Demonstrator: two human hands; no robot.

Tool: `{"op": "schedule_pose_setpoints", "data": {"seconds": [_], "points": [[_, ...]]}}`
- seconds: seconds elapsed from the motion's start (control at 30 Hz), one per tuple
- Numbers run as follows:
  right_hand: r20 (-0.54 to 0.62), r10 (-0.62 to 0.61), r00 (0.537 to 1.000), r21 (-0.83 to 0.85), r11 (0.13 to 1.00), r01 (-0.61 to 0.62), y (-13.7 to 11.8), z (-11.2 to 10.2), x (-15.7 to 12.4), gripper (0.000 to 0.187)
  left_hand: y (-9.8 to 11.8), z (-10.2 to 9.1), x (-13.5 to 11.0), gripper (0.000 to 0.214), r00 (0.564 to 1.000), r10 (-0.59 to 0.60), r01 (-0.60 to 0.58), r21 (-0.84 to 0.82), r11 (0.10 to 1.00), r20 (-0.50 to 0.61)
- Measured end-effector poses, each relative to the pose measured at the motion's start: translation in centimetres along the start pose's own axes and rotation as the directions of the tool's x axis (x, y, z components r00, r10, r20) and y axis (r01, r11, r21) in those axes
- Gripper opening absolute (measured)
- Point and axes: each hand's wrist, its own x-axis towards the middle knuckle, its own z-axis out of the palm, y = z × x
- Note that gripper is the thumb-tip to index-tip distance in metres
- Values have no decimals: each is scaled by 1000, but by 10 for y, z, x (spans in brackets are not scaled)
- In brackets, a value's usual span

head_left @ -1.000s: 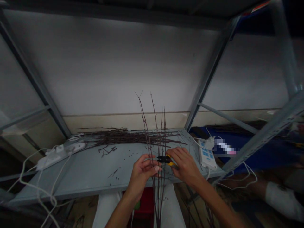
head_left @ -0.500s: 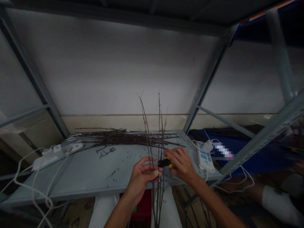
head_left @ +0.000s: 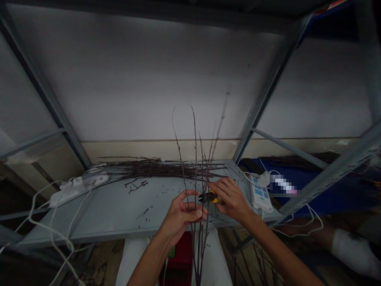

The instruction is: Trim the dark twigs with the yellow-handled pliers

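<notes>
Twigs (head_left: 195, 159) more fanned, apparently

No legible text anywhere. Red-and-white label (head_left: 336, 4) on upper shelf edge: too small to read. Pixelated patch (head_left: 283, 185) over blue surface: blurred, nothing readable. Right power strip (head_left: 260, 193): blue panels, no characters made out. Left power strip (head_left: 79, 188): no readable marks. Yellow-handled cutters (head_left: 212, 197): no brand or number visible.
</notes>
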Motion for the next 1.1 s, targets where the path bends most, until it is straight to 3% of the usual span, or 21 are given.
{"op": "schedule_pose_setpoints", "data": {"seconds": [0.17, 0.4, 0.63, 0.93, 1.0, 1.1], "points": [[-115, 123, 986, 71, 991, -115, 2, -2, -15, 71, -1, -4, -3, 53, 1000, 19, -20, -38, 999, -13], [-79, 69, 994, 84, 995, -62, -10, -14, 2, 78, -2, 3, -1, 51, 1000, -6, 7, -70, 998, 15], [-11, -39, 999, 41, 998, 39, -5, -15, 9, 87, -1, 2, -2, 50, 1000, -16, 17, -78, 997, 18], [-107, -44, 993, 24, 999, 47, -13, 2, -6, 56, -9, -6, 0, 52, 999, -5, 0, -91, 996, -46], [-144, 26, 989, 101, 995, -11, -19, 5, -10, 54, -11, -9, 2, 51, 997, -2, -5, -89, 996, -81], [-188, 306, 933, 302, 922, -242, -35, 1, -4, 47, -13, -14, 4, 50, 992, -2, -10, -93, 996, -127]]}}
